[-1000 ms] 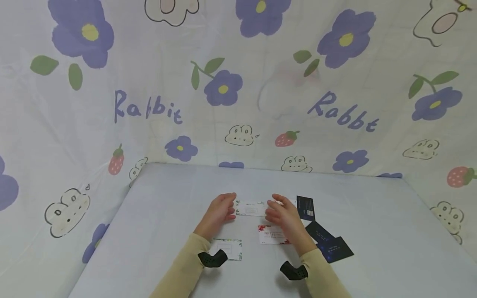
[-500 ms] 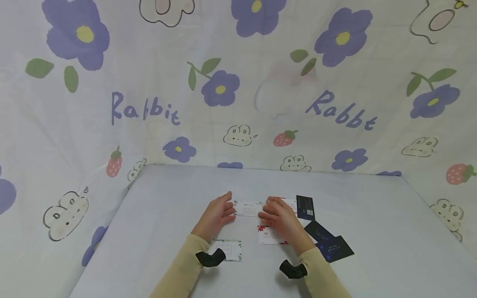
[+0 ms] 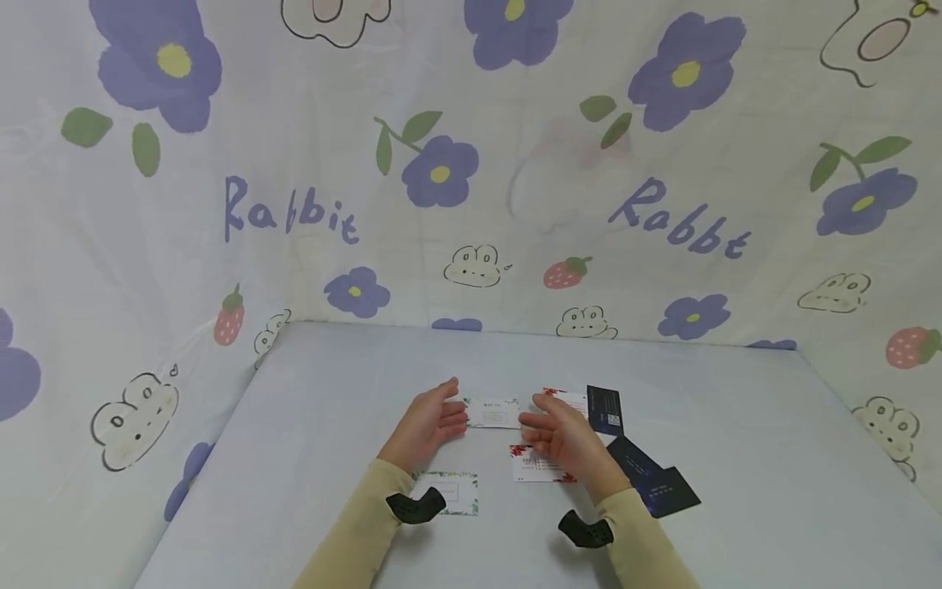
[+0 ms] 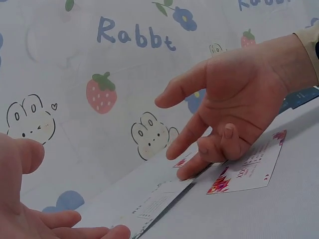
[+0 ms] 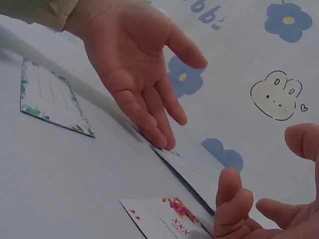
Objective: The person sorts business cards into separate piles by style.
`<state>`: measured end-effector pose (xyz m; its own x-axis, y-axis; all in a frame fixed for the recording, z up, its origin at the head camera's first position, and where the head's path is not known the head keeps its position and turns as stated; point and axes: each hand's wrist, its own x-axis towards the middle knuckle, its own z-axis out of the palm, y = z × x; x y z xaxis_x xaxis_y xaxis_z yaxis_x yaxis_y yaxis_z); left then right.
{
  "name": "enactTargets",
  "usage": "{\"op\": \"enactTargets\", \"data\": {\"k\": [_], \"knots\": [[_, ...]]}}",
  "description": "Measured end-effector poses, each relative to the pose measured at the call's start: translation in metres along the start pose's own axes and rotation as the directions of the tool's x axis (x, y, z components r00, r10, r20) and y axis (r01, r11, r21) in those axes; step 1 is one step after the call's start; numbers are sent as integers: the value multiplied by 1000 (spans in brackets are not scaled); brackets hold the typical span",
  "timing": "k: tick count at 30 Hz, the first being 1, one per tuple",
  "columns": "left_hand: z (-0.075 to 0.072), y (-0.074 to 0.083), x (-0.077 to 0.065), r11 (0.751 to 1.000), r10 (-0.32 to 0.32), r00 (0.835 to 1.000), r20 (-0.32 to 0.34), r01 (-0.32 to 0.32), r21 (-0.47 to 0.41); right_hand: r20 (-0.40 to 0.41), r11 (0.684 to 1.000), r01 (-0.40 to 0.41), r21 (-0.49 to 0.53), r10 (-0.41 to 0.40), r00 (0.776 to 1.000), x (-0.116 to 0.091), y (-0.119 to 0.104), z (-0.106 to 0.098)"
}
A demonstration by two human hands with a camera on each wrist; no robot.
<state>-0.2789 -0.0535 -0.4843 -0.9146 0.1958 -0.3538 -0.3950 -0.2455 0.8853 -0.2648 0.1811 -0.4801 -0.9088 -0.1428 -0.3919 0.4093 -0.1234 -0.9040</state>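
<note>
A white business card with green leaf corners (image 3: pixel 491 412) lies flat between the two hands. At its left end is my left hand (image 3: pixel 423 424), palm turned inward and fingers loosely extended; its fingertips come to the card's end in the right wrist view. Facing it, my right hand (image 3: pixel 567 442) is at the opposite end, thumb apart and some fingers bent, with fingertips at the card's edge in the left wrist view. Neither hand grips anything. Below the right hand, a white business card with red flowers (image 3: pixel 531 465) is partly covered by it.
Another red-flowered card (image 3: pixel 567 398) lies behind the right hand, beside a black card (image 3: pixel 605 411). Two dark blue cards (image 3: pixel 668 492) overlap by the right forearm. A leaf-bordered card (image 3: pixel 458 494) lies near the left wrist. A patterned curtain (image 3: pixel 397 245) rises behind the white table (image 3: pixel 353 368).
My right hand first moved left toward the leaf-cornered card, then back right a little, its fingers drawing closer together. The left hand barely moved. The cards stayed in place.
</note>
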Motion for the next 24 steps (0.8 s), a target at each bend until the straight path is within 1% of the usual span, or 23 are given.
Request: {"op": "enactTargets", "data": {"k": [4,6,9,11,13,14,16,20,22,24], "knots": [[1,1,-1,1000,-1,1000,-13,1,15,-11,999,-6,40,7,1000,2,2,4],[2,1,-2,1000,-3,1000,-19,3,23,-18,999,2,42,-2,1000,2,3,7],[4,1,-2,1000,-4,1000,-28,5,30,-29,1000,22,11,-22,999,4,7,9],[6,1,-2,999,5,999,-32,-3,46,-53,999,32,-15,-33,998,5,10,11],[7,-1,-2,997,21,999,-35,-18,79,-77,998,44,-48,-47,996,6,11,13],[8,-2,-2,993,35,999,-36,-31,111,-91,996,50,-69,-56,994,6,12,14],[9,-4,-1,980,71,997,-40,-62,187,-113,993,60,-106,-72,991,7,13,16],[9,-10,0,936,136,989,-66,-106,335,-128,983,88,-159,-109,986,6,13,21],[9,-11,1,915,153,985,-82,-110,388,-126,980,100,-173,-122,984,5,12,23],[8,-12,2,902,165,982,-91,-112,416,-123,977,109,-182,-133,983,3,11,24]]}}
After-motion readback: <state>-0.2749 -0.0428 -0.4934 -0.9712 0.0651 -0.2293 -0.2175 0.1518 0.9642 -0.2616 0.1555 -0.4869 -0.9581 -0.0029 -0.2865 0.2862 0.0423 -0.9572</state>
